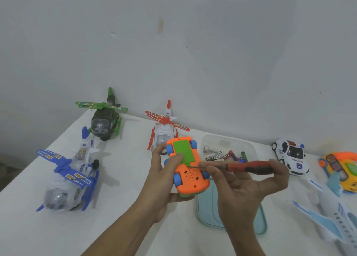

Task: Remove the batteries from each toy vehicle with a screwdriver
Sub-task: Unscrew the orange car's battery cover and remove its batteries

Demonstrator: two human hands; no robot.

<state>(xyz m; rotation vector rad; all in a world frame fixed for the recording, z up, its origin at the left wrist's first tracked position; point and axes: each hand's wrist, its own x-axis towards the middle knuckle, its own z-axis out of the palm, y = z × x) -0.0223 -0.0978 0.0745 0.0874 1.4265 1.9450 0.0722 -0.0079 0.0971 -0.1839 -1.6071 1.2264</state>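
My left hand (164, 180) grips an orange toy car (190, 180) turned belly up above the table, thumb pressing on its green battery cover (182, 149). The car has blue wheels. My right hand (249, 184) holds a red-and-black screwdriver (251, 166) between thumb and fingers, and its thin metal tip touches the near edge of the green cover. A clear tub (249, 145) just behind the car holds several loose batteries (218, 154).
A blue helicopter (71, 178), a green helicopter (104, 120) and a red-and-white helicopter (164, 128) stand on the white table (125, 207). A police car (291, 156), an orange-yellow toy (342, 170) and a white-blue plane (328, 213) lie right. A teal lid (206, 213) sits under my right hand.
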